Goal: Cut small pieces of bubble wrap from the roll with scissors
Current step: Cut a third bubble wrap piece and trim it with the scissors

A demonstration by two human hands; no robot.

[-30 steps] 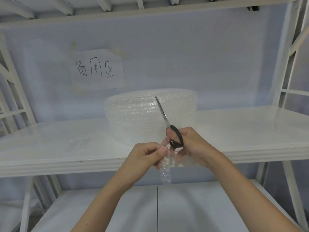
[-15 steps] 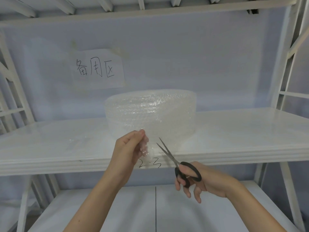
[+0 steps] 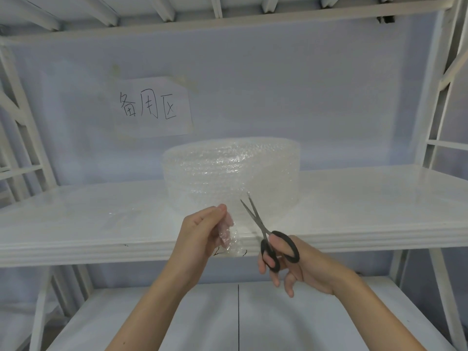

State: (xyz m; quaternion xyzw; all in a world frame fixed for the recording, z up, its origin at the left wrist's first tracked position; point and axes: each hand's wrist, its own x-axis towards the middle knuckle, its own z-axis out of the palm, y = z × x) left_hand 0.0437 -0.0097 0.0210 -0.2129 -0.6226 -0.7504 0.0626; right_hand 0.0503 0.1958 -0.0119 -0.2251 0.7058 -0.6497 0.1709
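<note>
The roll (image 3: 231, 177) sits mid-shelf (image 3: 354, 198), its loose flap (image 3: 233, 239) drawn over the front edge. The flap is pinched taut by left hand (image 3: 202, 234) thumb & fingers so it can be cut. Scissors (image 3: 268, 234) are gripped in right hand (image 3: 291, 264), fingers through the loops, blades parted beside the flap. Vs 0.5 s ago, blades have been raised nearer the roll.
</note>
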